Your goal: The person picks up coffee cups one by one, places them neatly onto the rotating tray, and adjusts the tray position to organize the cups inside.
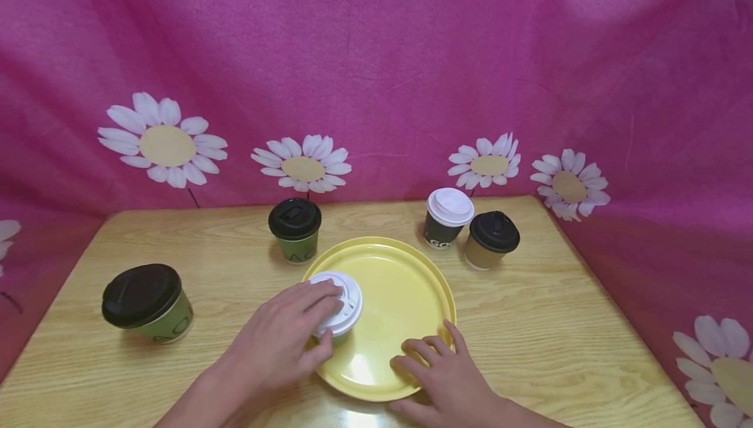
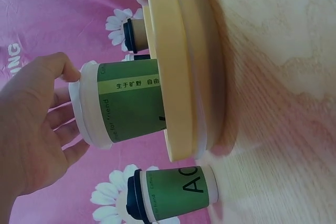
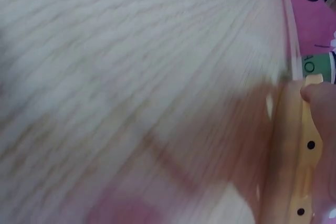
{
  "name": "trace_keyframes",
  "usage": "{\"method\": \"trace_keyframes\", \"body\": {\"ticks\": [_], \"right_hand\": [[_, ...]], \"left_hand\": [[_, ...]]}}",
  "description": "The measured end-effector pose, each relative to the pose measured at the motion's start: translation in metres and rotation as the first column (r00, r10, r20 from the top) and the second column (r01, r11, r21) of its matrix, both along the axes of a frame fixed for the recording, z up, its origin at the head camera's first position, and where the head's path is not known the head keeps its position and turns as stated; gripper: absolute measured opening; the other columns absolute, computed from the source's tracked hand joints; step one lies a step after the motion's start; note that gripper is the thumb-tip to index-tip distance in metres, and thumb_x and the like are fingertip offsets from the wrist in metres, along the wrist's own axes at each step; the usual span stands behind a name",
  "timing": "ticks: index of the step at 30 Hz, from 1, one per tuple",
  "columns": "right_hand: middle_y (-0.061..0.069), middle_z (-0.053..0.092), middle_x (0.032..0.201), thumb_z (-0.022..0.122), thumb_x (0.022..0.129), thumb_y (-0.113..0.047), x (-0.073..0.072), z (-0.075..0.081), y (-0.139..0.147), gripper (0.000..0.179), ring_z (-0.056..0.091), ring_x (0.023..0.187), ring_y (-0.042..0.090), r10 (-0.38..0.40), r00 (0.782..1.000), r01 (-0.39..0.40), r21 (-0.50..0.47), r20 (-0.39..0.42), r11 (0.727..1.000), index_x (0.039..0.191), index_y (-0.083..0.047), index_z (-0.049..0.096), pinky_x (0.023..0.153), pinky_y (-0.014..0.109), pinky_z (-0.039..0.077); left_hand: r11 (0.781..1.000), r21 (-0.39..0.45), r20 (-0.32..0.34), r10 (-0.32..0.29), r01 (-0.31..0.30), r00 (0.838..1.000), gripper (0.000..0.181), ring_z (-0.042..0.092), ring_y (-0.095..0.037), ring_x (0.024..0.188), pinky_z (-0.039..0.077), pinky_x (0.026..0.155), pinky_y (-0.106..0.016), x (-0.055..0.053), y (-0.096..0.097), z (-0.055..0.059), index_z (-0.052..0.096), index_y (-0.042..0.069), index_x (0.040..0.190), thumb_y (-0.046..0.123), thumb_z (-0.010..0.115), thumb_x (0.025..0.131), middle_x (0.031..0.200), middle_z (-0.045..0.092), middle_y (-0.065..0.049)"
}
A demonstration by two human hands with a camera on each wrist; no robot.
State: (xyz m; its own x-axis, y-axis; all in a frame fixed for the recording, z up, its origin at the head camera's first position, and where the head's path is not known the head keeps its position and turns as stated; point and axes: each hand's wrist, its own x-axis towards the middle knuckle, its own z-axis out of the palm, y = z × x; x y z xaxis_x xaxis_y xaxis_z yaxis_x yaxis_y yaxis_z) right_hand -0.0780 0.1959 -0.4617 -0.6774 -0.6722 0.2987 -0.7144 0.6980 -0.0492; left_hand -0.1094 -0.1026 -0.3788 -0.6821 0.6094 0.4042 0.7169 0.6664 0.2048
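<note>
A green paper cup [image 2: 131, 100] with a white lid [image 1: 348, 310] stands upright on the left part of a round yellow tray [image 1: 400, 284]. My left hand [image 1: 282, 333] holds it by the lid from above, the thumb on the near side of the rim and the fingers over the top. At the tray's front right edge, my right hand [image 1: 450, 376] grips the rim, with fingers bent over onto the inside and the thumb low at the outer side. The right wrist view shows only part of that hand against the tray's edge.
Beyond the tray's left side stands a green cup with a black lid [image 1: 296, 232]; another such cup [image 1: 150, 304] is at far left. Behind right are a dark cup with a white lid [image 1: 447, 219] and a brown cup with a black lid [image 1: 491, 242]. A pink flowered cloth [image 1: 376, 75] hangs behind the wooden table [image 1: 559, 323].
</note>
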Motion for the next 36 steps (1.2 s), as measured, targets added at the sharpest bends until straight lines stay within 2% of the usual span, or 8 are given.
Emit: {"method": "trace_keyframes", "body": {"ticks": [4,13,19,26,36], "right_hand": [[-0.005,0.062,0.113,0.057,0.088,-0.068,0.005,-0.001,-0.006,0.047,0.056,0.099,0.017,-0.044,0.999,0.044,0.012,-0.02,0.999,0.112,-0.029,0.066,0.097,0.068,0.034],[-0.006,0.06,0.111,0.052,0.088,-0.072,0.01,-0.004,-0.014,0.05,0.058,0.097,0.017,-0.105,0.993,0.107,0.041,-0.056,0.993,0.111,-0.03,0.067,0.097,0.068,0.035],[-0.006,0.06,0.112,0.051,0.09,-0.07,0.014,-0.004,-0.018,0.048,0.057,0.098,0.018,-0.116,0.992,0.118,0.05,-0.049,0.992,0.112,-0.029,0.066,0.097,0.069,0.036],[-0.005,0.06,0.112,0.049,0.092,-0.068,0.016,-0.002,-0.022,0.048,0.057,0.098,0.019,-0.13,0.991,0.132,0.061,-0.037,0.989,0.113,-0.028,0.065,0.097,0.068,0.036],[-0.004,0.06,0.111,0.048,0.092,-0.068,0.017,-0.003,-0.024,0.047,0.057,0.096,0.019,-0.132,0.989,0.136,0.062,-0.068,0.989,0.112,-0.028,0.065,0.097,0.069,0.036]], "left_hand": [[1.0,-0.011,0.018,0.016,-0.016,1.0,0.037,0.054,-0.02,0.125,0.041,0.109,-0.039,-0.001,-0.001,0.0,0.067,0.011,0.116,0.019,0.068,0.081,0.131,0.061,-0.004],[1.0,0.013,0.011,-0.003,0.003,1.0,0.041,0.054,-0.023,0.125,0.042,0.107,-0.041,-0.006,-0.004,-0.001,0.067,0.008,0.119,0.017,0.068,0.079,0.13,0.062,-0.006],[0.999,0.029,0.009,-0.014,0.014,1.0,0.042,0.053,-0.022,0.126,0.04,0.109,-0.042,-0.008,-0.005,-0.002,0.067,0.006,0.12,0.016,0.068,0.079,0.129,0.062,-0.007],[1.0,0.023,0.046,-0.003,0.002,0.999,0.044,0.052,-0.022,0.128,0.04,0.11,-0.043,-0.01,-0.006,-0.001,0.065,0.007,0.123,0.016,0.068,0.08,0.13,0.061,-0.004],[0.999,0.043,0.048,-0.002,0.0,0.999,0.046,0.053,-0.023,0.127,0.04,0.109,-0.042,-0.013,-0.007,-0.002,0.066,0.008,0.123,0.015,0.068,0.078,0.13,0.061,-0.003]]}}
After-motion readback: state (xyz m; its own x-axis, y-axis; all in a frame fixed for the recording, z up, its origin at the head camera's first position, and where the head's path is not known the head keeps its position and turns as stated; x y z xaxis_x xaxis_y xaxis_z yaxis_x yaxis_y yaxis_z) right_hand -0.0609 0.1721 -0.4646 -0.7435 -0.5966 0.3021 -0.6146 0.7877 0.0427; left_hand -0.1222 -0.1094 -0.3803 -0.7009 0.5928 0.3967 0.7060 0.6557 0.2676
